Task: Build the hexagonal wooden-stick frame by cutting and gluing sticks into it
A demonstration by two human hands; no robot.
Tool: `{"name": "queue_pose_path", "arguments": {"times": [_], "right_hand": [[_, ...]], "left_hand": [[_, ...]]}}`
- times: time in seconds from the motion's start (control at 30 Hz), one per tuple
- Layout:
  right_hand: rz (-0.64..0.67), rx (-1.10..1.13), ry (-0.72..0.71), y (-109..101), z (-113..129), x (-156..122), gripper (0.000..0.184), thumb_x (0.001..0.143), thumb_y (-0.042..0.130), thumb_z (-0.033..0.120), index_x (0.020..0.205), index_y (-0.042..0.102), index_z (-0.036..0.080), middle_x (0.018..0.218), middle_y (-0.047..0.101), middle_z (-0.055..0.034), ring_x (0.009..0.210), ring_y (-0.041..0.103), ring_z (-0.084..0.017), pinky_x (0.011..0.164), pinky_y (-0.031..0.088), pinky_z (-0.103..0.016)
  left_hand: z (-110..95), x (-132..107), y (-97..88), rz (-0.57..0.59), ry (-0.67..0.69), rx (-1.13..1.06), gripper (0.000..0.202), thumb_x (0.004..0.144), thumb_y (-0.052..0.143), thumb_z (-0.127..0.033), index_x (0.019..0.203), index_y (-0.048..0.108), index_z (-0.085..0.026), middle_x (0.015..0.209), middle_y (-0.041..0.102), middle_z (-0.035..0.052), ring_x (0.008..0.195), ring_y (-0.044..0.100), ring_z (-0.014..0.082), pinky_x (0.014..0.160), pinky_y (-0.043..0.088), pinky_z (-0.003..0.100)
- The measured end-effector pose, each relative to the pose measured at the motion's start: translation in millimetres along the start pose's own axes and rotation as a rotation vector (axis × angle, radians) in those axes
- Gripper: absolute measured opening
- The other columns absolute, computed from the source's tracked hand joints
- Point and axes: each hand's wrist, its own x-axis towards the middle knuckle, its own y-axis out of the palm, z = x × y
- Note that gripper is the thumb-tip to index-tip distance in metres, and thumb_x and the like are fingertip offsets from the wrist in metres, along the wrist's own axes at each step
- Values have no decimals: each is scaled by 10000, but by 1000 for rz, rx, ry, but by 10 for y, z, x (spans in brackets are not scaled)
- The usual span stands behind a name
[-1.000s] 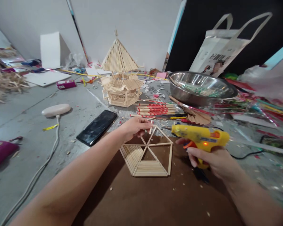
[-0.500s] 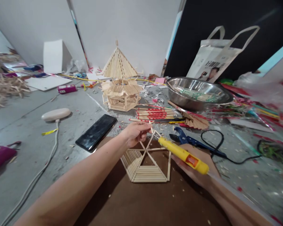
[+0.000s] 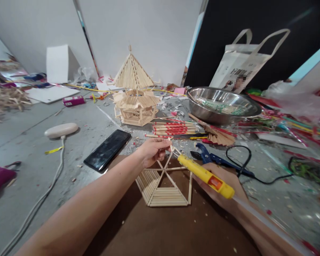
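The left grip (image 3: 152,152) pinches a short stick (image 3: 171,145) between thumb and fingertips and holds it upright at the far corner of the hexagon frame (image 3: 165,192). It has hardly moved over the last second. The right grip (image 3: 226,176) is closed round the yellow glue gun (image 3: 202,174), and here the change lies. A second ago the gun stood upright to the right of the frame, gripped by its handle, with the nozzle short of the corner. Now it lies tipped low across the palm, and the nozzle is pushed in to the far corner, just beside the stick's foot. I cannot tell whether it touches. Since half a second ago it has only crept a little closer, so the swing looks finished and the tip settled at the joint.

The frame lies flat on the brown board (image 3: 176,231), with two of its wedges filled with slats and the rest open spokes. With the gun lowered, the blue cutters (image 3: 216,159) show just beyond the right grip. The phone (image 3: 108,149) lies left of the board on the grey surface (image 3: 29,149), and the pagoda (image 3: 133,96) and the steel bowl (image 3: 224,106) stand well behind.
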Motion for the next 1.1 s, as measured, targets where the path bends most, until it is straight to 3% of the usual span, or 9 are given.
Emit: {"name": "queue_pose_path", "arguments": {"times": [0.5,0.87,1.1], "right_hand": [[65,-87,-83,-38,-66,16,147,672,481,349,794,485,267,696,610,11,596,580,-183,494,417,-279],[85,-107,-83,-80,-41,9,146,703,470,345,776,484,219,670,607,-14,593,576,-165,528,430,-265],[37,22,65,-84,-15,44,156,679,503,367,737,507,223,680,590,-16,609,558,-166,565,445,-293]], "left_hand": [[-15,-11,1,11,-7,-7,145,655,594,-217,624,503,-109,544,498,-31,345,347,-6,334,203,125],[-13,-3,-16,34,-9,14,148,662,587,-228,622,508,-109,546,506,-28,348,339,-6,332,193,129],[-17,-1,-33,71,-18,58,164,650,594,-257,644,515,-114,543,504,-30,342,319,-5,341,184,140]]}}
